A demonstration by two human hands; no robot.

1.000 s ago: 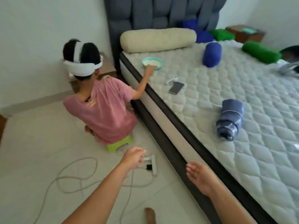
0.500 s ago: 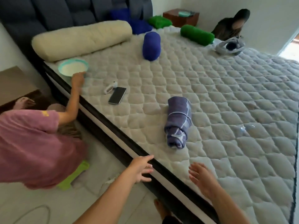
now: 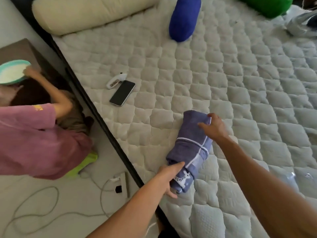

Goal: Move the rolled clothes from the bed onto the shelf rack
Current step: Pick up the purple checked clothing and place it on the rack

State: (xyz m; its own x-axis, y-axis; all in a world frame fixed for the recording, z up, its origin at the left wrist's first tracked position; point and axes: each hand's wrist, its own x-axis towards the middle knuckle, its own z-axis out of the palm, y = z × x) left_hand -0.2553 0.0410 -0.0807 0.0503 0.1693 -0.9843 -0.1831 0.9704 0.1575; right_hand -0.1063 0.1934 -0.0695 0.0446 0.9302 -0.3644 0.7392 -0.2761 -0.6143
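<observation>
Both hands are closing on one rolled garment: the left hand (image 3: 167, 176) wraps its fingers around the near end, and the right hand (image 3: 213, 127) lies spread over the far end, not yet clenched. From largest to smallest: a quilted grey mattress (image 3: 240, 100) fills the view. A cream bolster (image 3: 82, 12) lies at its head. A blue rolled cloth (image 3: 184, 18) and a green roll (image 3: 267, 4) wait farther up the bed. The grasped roll, a purple-blue towel with white stripes (image 3: 190, 146), rests near the bed's edge. A dark phone (image 3: 122, 93) lies well apart from it. This looks like the pickup step. Next comes firming both grips, lifting the roll without loosening it, and turning toward the shelf rack, which is out of view.
</observation>
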